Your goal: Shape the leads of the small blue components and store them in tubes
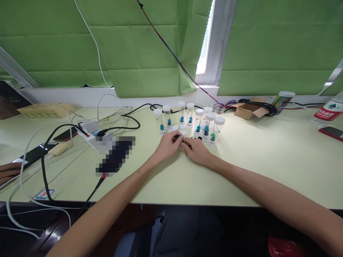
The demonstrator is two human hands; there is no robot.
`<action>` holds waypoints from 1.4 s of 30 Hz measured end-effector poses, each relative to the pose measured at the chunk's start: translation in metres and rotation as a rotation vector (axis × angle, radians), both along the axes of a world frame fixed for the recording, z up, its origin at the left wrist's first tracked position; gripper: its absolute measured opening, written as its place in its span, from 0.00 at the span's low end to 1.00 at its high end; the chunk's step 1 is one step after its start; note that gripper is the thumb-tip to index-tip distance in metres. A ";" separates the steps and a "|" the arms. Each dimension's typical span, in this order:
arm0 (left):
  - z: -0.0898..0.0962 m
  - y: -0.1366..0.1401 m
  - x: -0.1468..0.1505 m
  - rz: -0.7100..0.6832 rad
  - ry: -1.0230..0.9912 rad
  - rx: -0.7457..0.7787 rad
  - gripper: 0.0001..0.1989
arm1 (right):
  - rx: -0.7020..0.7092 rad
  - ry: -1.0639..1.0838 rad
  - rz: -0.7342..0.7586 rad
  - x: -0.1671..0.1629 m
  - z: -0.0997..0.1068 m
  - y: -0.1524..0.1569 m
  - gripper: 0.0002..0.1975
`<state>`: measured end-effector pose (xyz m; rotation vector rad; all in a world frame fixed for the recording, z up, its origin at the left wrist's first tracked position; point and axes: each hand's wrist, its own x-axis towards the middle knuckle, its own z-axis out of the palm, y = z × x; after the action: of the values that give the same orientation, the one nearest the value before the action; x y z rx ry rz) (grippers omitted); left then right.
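My left hand (168, 144) and my right hand (197, 150) meet over the table, fingertips pinched close together. A small dark piece shows between them, largely hidden by the fingers. Just beyond stand several clear tubes (168, 116) with white caps, most holding a blue part on a thin stem. In the nearest tube on the right, the part is green (213, 136). Loose white caps (182, 127) lie right behind my fingertips. Small black pieces (198, 138) rest beside my right hand, too small to name.
A white power strip (92, 134) with tangled cables is on the left, near a blurred dark object (118, 155). Another person's hand (9, 172) rests on a phone (33, 153). An open cardboard box (246, 110), a can (284, 101) and a bottle (331, 110) stand at the right.
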<state>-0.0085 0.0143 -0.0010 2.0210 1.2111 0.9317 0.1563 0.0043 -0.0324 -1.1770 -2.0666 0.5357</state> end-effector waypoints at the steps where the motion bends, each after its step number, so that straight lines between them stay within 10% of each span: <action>1: 0.000 0.000 0.000 -0.004 -0.015 -0.015 0.13 | -0.001 0.002 0.002 0.000 0.000 0.000 0.13; 28: -0.002 0.002 0.002 -0.073 -0.267 -0.127 0.15 | 0.005 0.053 -0.014 0.000 0.002 -0.002 0.21; 42: -0.001 0.002 0.004 -0.016 -0.305 -0.156 0.14 | 0.013 0.163 -0.082 0.000 -0.002 -0.001 0.09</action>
<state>-0.0043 0.0158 -0.0018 1.6926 1.0628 1.0581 0.1567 0.0034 -0.0346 -1.1657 -1.8740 0.5596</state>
